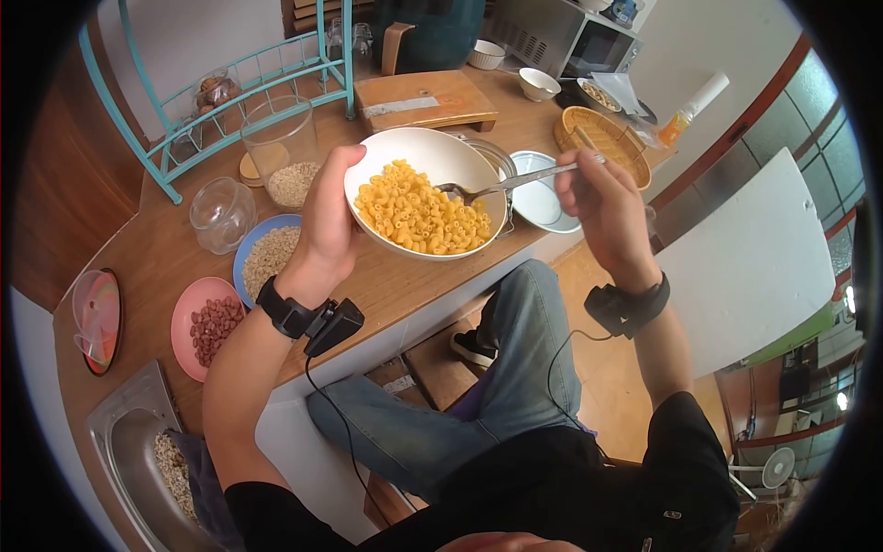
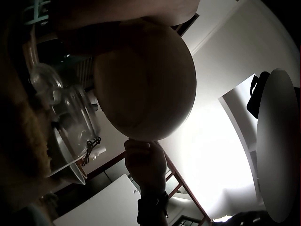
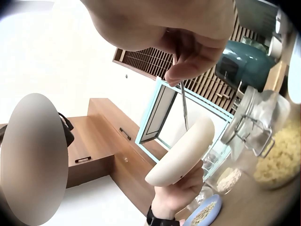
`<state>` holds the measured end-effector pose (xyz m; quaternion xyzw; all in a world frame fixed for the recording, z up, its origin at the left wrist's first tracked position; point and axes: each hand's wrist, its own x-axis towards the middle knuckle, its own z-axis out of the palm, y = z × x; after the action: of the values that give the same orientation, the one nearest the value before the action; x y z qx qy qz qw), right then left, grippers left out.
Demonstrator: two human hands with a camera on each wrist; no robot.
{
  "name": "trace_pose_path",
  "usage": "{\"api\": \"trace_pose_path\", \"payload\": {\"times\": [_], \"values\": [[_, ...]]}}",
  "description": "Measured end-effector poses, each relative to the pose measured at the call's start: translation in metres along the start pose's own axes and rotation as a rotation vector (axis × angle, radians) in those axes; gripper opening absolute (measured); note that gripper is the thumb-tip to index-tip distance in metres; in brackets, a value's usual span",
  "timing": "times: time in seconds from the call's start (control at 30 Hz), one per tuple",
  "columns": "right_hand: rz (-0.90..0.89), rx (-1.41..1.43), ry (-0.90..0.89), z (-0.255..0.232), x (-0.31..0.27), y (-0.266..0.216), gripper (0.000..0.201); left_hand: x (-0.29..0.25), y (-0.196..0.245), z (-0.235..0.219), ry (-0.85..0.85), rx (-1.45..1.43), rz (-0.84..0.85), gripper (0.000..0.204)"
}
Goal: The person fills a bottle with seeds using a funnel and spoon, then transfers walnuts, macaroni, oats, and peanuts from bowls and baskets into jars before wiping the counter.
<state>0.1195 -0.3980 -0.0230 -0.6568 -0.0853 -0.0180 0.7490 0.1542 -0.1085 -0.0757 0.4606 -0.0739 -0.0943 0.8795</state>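
A white bowl (image 1: 465, 162) of yellow macaroni (image 1: 418, 210) is held up above the counter, tilted. The left hand (image 1: 329, 216) grips its left rim, thumb at the edge. In the right hand (image 1: 602, 216) the handle of a metal spoon (image 1: 529, 179) is pinched; the spoon's head rests in the bowl against the pasta. The left wrist view shows the bowl's dark underside (image 2: 148, 84), with the right hand (image 2: 146, 165) beyond it. In the right wrist view the spoon (image 3: 184, 106) reaches down behind the rim of the bowl (image 3: 183, 153), which the left hand (image 3: 178, 190) supports from below.
Behind the bowl stand a clip-top glass jar (image 3: 251, 117) and a white-and-blue plate (image 1: 544, 195). On the left are a blue plate of oats (image 1: 269, 256), a pink plate of reddish beans (image 1: 213, 322), glass jars and a sink (image 1: 138, 460). A wicker basket (image 1: 635, 164) sits right.
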Motion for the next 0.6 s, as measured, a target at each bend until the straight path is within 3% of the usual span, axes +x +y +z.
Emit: {"api": "trace_pose_path", "payload": {"times": [0.2, 0.6], "values": [[0.16, 0.145, -0.051, 0.015, 0.002, 0.013, 0.028, -0.001, -0.002, 0.004, -0.007, 0.035, -0.064, 0.048], [0.015, 0.183, 0.052, -0.013, 0.018, -0.002, 0.027, 0.002, 0.005, 0.002, 0.045, 0.071, 0.029, 0.051]]}}
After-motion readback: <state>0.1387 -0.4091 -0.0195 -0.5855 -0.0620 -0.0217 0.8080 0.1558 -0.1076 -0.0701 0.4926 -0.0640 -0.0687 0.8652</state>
